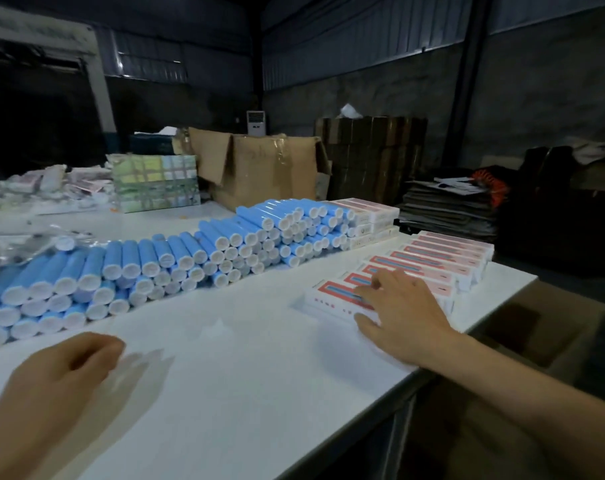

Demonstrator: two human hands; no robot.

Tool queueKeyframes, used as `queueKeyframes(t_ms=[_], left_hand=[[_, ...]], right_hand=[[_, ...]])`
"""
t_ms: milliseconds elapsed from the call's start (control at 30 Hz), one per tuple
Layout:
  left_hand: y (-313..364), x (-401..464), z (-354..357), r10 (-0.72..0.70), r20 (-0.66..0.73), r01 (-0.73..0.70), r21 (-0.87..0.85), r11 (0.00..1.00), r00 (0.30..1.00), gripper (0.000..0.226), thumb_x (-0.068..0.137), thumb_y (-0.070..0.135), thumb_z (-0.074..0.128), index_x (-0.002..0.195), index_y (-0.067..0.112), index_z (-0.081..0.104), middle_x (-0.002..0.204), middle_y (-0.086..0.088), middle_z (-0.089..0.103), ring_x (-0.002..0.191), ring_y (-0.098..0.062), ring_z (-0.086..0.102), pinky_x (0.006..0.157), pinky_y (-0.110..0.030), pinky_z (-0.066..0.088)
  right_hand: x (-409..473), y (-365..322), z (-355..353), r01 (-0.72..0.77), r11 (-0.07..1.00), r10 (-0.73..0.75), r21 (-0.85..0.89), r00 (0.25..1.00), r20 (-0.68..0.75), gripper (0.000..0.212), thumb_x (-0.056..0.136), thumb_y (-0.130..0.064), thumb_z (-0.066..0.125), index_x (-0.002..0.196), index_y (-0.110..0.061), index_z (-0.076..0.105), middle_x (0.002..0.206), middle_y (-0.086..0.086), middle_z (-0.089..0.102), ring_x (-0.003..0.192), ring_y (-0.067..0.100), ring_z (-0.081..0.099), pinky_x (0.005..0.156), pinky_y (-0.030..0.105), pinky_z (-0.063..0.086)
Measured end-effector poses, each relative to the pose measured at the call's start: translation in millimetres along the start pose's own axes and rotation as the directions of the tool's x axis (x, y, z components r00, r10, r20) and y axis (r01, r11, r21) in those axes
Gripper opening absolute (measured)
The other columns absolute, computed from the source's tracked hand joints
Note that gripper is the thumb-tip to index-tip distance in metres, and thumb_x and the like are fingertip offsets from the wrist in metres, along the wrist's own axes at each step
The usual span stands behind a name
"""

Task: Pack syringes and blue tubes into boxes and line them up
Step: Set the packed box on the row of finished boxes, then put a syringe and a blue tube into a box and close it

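The right hand (396,311) lies flat with its fingers spread on the nearest box (332,301) of a row of pink and white boxes (432,263). The fingertips rest on the top of this box and the thumb touches its near edge. The row runs from the hand to the far right, along the right edge of the white counter (225,375), and the boxes stand touching side by side.

The left hand (58,379) is at the near left, above the counter, with its fingers loosely curled, and it holds nothing. It is blurred, so I cannot tell if it touches the counter.

To the left of the boxes, well apart from the right hand, a long pile of blue tubes (176,261) with white caps lies across the counter in several layers, their caps turned to the near side. At the far right end of this pile is a small stack of pink and white boxes (372,216). Clear plastic bags (24,237) lie at the far left. Beyond the tubes stand a shiny wrapped bundle (155,183) and an open cardboard carton (263,168).
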State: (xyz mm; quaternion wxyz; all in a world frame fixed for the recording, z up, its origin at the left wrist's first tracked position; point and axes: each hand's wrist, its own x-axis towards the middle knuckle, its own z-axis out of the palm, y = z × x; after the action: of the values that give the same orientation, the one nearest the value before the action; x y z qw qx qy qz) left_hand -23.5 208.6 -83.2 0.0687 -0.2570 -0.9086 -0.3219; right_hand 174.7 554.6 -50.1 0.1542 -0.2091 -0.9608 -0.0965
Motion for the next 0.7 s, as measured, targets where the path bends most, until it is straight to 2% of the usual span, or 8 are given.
queueKeyframes(t_ms=[67, 133, 200, 267, 367, 500, 600, 700], left_hand=[[26, -8, -1, 0.022, -0.001, -0.022, 0.042, 0.999, 1.0, 0.018, 0.087, 0.034, 0.058, 0.071, 0.031, 0.067, 0.072, 0.014, 0.067, 0.072, -0.005, 0.06, 0.069, -0.032, 0.047], [34, -12, -2, 0.081, 0.061, -0.087, 0.101, 0.991, 0.995, 0.017, 0.089, 0.031, 0.059, 0.072, 0.031, 0.063, 0.077, 0.012, 0.063, 0.077, -0.002, 0.055, 0.074, -0.029, 0.045], [31, -11, -5, 0.051, 0.113, -0.06, 0.078, 0.995, 0.992, 0.015, 0.091, 0.029, 0.058, 0.077, 0.028, 0.062, 0.084, 0.011, 0.062, 0.081, -0.003, 0.054, 0.076, -0.026, 0.044], [27, -9, -4, 0.019, 0.121, -0.023, 0.031, 0.999, 0.992, 0.014, 0.091, 0.027, 0.058, 0.079, 0.024, 0.064, 0.084, 0.01, 0.062, 0.081, -0.004, 0.055, 0.077, -0.024, 0.044], [27, -8, -5, 0.008, 0.14, -0.002, -0.046, 0.999, 0.99, 0.02, 0.09, 0.026, 0.058, 0.071, 0.024, 0.064, 0.077, 0.011, 0.061, 0.076, -0.004, 0.055, 0.076, -0.025, 0.046], [25, -5, -4, 0.019, 0.153, -0.013, -0.038, 0.999, 0.988, 0.019, 0.089, 0.025, 0.055, 0.072, 0.02, 0.063, 0.08, 0.005, 0.062, 0.079, -0.014, 0.056, 0.076, -0.034, 0.047], [22, -5, -2, 0.04, 0.156, -0.035, -0.038, 0.999, 0.987, 0.02, 0.089, 0.027, 0.053, 0.071, 0.023, 0.059, 0.072, 0.007, 0.055, 0.075, -0.015, 0.053, 0.064, -0.028, 0.041], [22, -4, -2, 0.063, 0.151, -0.057, -0.046, 0.997, 0.987, 0.024, 0.089, 0.026, 0.052, 0.065, 0.027, 0.055, 0.068, 0.007, 0.053, 0.07, -0.014, 0.051, 0.058, -0.027, 0.036]], right_hand=[[8, -21, -10, 0.077, 0.991, -0.065, 0.113, 0.992, -0.105, 0.042, 0.095, -0.045, 0.039, 0.133, -0.03, 0.049, 0.126, -0.003, 0.047, 0.116, 0.018, 0.04, 0.097, 0.034, 0.03], [16, -51, -17, 0.173, 0.95, -0.133, 0.259, 0.978, -0.162, 0.032, 0.095, -0.038, 0.043, 0.121, -0.028, 0.06, 0.115, -0.006, 0.056, 0.108, 0.016, 0.046, 0.091, 0.031, 0.032], [27, -87, -19, 0.267, 0.897, -0.218, 0.353, 0.961, -0.173, 0.026, 0.095, -0.034, 0.046, 0.11, -0.027, 0.065, 0.105, -0.008, 0.061, 0.1, 0.014, 0.05, 0.086, 0.029, 0.035], [39, -125, -18, 0.347, 0.851, -0.304, 0.394, 0.938, -0.169, 0.022, 0.094, -0.031, 0.047, 0.099, -0.025, 0.067, 0.096, -0.008, 0.063, 0.091, 0.013, 0.052, 0.081, 0.029, 0.039], [57, -179, -11, 0.422, 0.799, -0.395, 0.429, 0.905, -0.156, 0.021, 0.093, -0.027, 0.046, 0.084, -0.021, 0.065, 0.087, -0.004, 0.062, 0.082, 0.016, 0.053, 0.073, 0.031, 0.043], [69, -226, 10, 0.471, 0.759, -0.483, 0.45, 0.87, -0.095, 0.022, 0.093, -0.023, 0.047, 0.087, -0.016, 0.067, 0.088, 0.0, 0.059, 0.084, 0.017, 0.053, 0.075, 0.035, 0.045], [71, -235, 24, 0.508, 0.722, -0.52, 0.47, 0.846, -0.115, 0.019, 0.093, -0.022, 0.05, 0.088, -0.028, 0.068, 0.086, -0.006, 0.053, 0.083, 0.009, 0.047, 0.07, 0.025, 0.04], [72, -232, 27, 0.519, 0.694, -0.543, 0.499, 0.833, -0.11, 0.033, 0.09, -0.02, 0.054, 0.07, -0.046, 0.055, 0.079, -0.01, 0.05, 0.077, 0.001, 0.046, 0.061, 0.017, 0.032]])
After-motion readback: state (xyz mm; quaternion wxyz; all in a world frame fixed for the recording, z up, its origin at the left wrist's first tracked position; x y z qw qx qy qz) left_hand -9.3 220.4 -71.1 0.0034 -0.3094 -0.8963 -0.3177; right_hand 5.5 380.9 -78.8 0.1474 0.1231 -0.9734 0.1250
